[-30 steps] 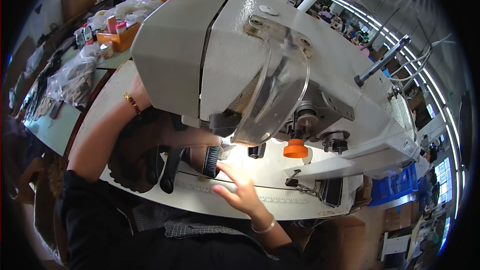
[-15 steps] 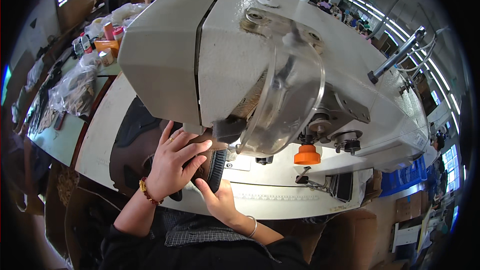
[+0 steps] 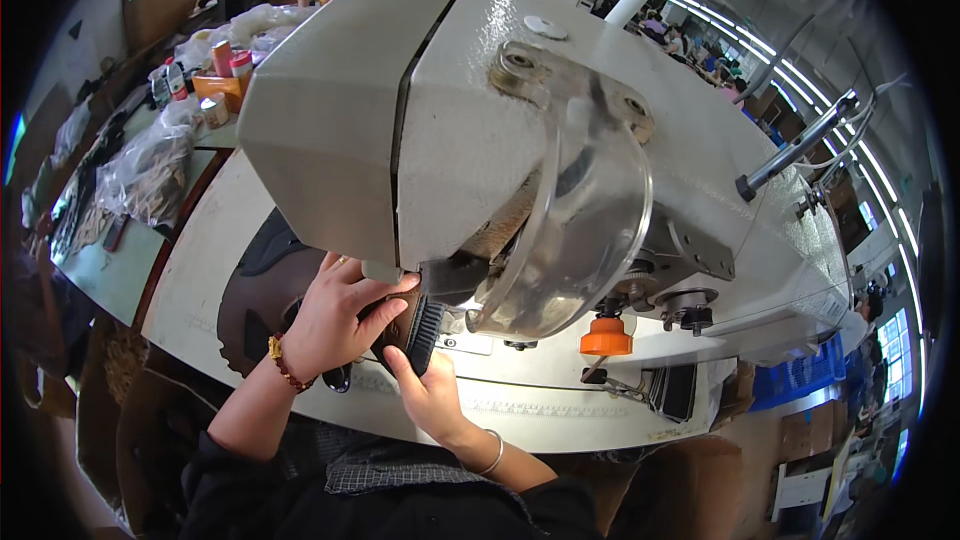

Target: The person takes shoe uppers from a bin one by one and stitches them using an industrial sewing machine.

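A brown and black piece that looks like a shoe upper (image 3: 247,298) lies on the pale sewing table (image 3: 205,230), partly beneath the head of a large sewing machine (image 3: 330,110). My left hand (image 3: 338,318) grips it from above, fingers bent and pressed close to the machine's lower edge, thumb toward the black ribbed band (image 3: 426,330). At the near end of that band, my right hand (image 3: 430,395) pinches the upper, thumb on top and fingers largely hidden. The machine head hides the needle area and the tips of some left fingers.
A clear curved guard (image 3: 600,210) and an orange knob (image 3: 606,337) hang right of my hands. A ruler strip (image 3: 540,407) runs along the table. Plastic bags (image 3: 150,170) and bottles crowd the left side table; a blue crate (image 3: 800,377) is at right.
The upper and both hands have shifted slightly down in the picture. My left fingers have drawn closer together, and more brown material shows beside the ribbed band. My view has tilted a little.
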`<state>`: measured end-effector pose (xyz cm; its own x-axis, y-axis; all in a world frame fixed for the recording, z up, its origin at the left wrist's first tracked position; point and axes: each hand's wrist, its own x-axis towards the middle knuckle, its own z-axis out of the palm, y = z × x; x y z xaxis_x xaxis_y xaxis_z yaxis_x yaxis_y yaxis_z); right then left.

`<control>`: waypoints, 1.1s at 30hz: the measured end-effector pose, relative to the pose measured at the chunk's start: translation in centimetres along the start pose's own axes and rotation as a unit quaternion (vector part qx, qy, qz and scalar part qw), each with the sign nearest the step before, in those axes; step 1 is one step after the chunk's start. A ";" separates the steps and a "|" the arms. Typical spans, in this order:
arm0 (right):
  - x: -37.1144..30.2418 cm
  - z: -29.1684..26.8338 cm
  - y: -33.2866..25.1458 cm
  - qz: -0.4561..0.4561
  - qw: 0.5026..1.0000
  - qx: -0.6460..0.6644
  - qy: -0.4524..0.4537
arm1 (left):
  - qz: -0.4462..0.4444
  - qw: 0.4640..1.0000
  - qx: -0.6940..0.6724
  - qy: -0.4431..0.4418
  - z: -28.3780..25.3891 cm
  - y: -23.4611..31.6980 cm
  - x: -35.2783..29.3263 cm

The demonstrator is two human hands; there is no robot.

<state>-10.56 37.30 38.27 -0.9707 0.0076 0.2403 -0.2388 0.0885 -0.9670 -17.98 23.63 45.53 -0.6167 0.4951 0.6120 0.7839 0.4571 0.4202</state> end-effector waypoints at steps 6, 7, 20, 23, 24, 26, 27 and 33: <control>0.2 -0.1 0.3 -0.015 0.999 0.023 0.020 | -0.007 0.999 -0.014 -0.049 -0.9 0.4 0.1; 0.2 -0.2 0.4 -0.039 0.999 0.019 0.031 | 0.003 0.997 -0.011 -0.071 -1.3 0.5 0.3; 0.6 -1.1 0.7 -0.021 1.000 -0.010 0.006 | 0.043 0.978 0.000 -0.202 -2.9 -0.5 1.1; 0.6 -1.2 1.6 -0.008 0.999 0.049 0.004 | 0.047 0.977 0.015 -0.207 -3.1 0.1 1.1; 0.8 -1.4 1.8 -0.011 0.998 0.058 -0.004 | 0.046 0.979 0.034 -0.197 -3.1 0.4 1.1; 0.7 -2.3 1.8 0.023 0.995 0.091 -0.032 | 0.046 0.979 0.052 -0.193 -3.2 1.1 1.0; 0.8 -2.7 2.0 0.011 0.994 0.096 -0.041 | 0.044 0.980 0.067 -0.183 -3.1 1.5 0.9; 2.3 -7.9 -0.3 0.098 0.980 0.036 -0.167 | 0.050 0.985 0.085 -0.143 -2.2 0.8 1.3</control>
<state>-12.48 45.18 39.72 -0.9502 -0.3109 0.0196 -0.0363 0.0481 -0.9982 -18.00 22.98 48.13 -0.5519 0.7205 0.4200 0.8329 0.5011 0.2349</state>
